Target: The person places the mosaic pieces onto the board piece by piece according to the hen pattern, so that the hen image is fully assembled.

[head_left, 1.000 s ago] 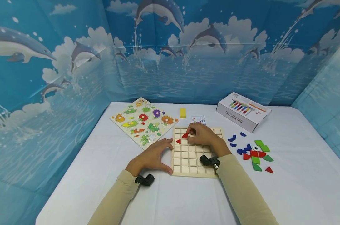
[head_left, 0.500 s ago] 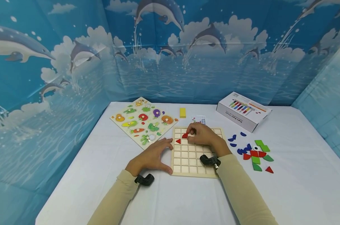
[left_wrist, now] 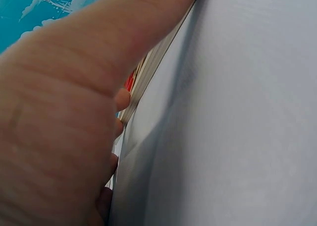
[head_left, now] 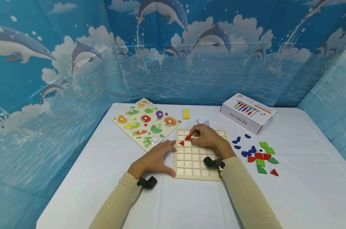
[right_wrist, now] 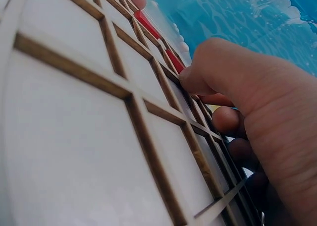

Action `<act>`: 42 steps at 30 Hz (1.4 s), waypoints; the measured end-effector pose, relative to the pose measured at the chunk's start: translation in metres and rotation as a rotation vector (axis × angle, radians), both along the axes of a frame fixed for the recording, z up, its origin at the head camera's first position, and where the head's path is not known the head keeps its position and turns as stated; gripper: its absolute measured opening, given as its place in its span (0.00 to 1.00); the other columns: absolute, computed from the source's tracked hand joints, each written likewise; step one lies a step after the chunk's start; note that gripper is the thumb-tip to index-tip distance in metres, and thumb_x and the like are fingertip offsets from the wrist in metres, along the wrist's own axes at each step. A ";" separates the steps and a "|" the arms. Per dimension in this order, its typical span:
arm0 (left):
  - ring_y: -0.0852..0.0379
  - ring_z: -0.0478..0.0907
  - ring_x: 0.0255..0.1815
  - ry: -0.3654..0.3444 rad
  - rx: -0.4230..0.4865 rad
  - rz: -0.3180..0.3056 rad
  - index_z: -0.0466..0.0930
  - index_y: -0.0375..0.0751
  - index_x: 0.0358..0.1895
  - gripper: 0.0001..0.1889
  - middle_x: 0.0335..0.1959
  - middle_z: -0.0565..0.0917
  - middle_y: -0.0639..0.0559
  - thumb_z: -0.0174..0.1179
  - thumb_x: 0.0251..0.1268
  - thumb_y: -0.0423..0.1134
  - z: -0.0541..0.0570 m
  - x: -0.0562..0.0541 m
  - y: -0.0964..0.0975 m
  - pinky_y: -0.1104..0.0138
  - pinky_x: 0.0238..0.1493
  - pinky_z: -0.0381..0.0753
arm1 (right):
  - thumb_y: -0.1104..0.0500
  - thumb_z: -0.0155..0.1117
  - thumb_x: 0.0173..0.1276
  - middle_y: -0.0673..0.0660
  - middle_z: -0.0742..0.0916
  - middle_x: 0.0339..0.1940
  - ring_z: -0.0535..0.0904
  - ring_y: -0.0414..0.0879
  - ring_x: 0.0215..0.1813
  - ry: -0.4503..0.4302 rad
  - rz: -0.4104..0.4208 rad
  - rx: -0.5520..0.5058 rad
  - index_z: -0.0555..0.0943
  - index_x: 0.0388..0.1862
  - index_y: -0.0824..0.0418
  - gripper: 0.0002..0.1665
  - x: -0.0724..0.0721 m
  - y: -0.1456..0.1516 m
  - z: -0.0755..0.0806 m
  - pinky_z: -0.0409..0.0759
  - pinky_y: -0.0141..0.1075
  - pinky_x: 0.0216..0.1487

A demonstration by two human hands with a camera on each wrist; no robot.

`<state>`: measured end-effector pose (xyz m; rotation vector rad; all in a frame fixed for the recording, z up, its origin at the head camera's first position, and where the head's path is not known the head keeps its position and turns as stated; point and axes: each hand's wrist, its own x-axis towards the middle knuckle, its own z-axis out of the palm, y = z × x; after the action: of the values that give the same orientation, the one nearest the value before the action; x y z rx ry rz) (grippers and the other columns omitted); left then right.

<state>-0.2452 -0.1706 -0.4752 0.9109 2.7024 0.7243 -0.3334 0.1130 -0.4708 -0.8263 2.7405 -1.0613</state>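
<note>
A square wooden grid board point(head_left: 187, 164) lies on the table with small square cells. My right hand point(head_left: 205, 136) is over its upper part, thumb and forefinger pinching a red piece with a curved edge point(head_left: 188, 137) at a cell in the second row. In the right wrist view the thumb tip meets that red piece point(right_wrist: 174, 61). A red triangle point(head_left: 181, 143) sits in a cell at the board's left side, below and left of it. My left hand point(head_left: 155, 160) rests with spread fingers against the board's left edge, thumb at the lower corner.
Right of the board lie loose blue half-rounds point(head_left: 243, 154), green pieces point(head_left: 260, 163) and a red triangle point(head_left: 274, 172). A white box point(head_left: 247, 113) stands behind them. Behind the board are a pattern card point(head_left: 202, 121) and a yellow block point(head_left: 186, 114). A vegetable puzzle point(head_left: 145, 127) lies back left.
</note>
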 end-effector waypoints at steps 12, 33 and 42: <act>0.55 0.45 0.81 0.011 0.008 -0.007 0.70 0.58 0.60 0.47 0.81 0.55 0.62 0.76 0.35 0.73 0.002 0.000 0.000 0.53 0.78 0.49 | 0.58 0.73 0.61 0.52 0.79 0.35 0.72 0.48 0.39 -0.018 -0.017 0.005 0.82 0.42 0.54 0.11 0.001 0.000 0.002 0.73 0.42 0.40; 0.56 0.45 0.81 0.024 0.006 -0.009 0.70 0.59 0.61 0.47 0.81 0.55 0.62 0.74 0.34 0.76 -0.001 -0.002 -0.001 0.54 0.78 0.48 | 0.57 0.73 0.61 0.51 0.81 0.35 0.73 0.47 0.39 -0.008 -0.032 0.010 0.83 0.40 0.53 0.09 0.000 -0.001 0.002 0.74 0.42 0.42; 0.56 0.45 0.81 0.019 0.003 -0.005 0.70 0.58 0.61 0.47 0.81 0.55 0.62 0.75 0.34 0.75 -0.002 -0.001 -0.001 0.55 0.78 0.48 | 0.57 0.73 0.61 0.51 0.81 0.35 0.73 0.48 0.40 -0.019 -0.029 0.006 0.83 0.40 0.53 0.10 -0.001 -0.002 0.000 0.74 0.42 0.42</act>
<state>-0.2464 -0.1715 -0.4767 0.9303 2.7153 0.7216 -0.3341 0.1112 -0.4709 -0.7736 2.7467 -1.0597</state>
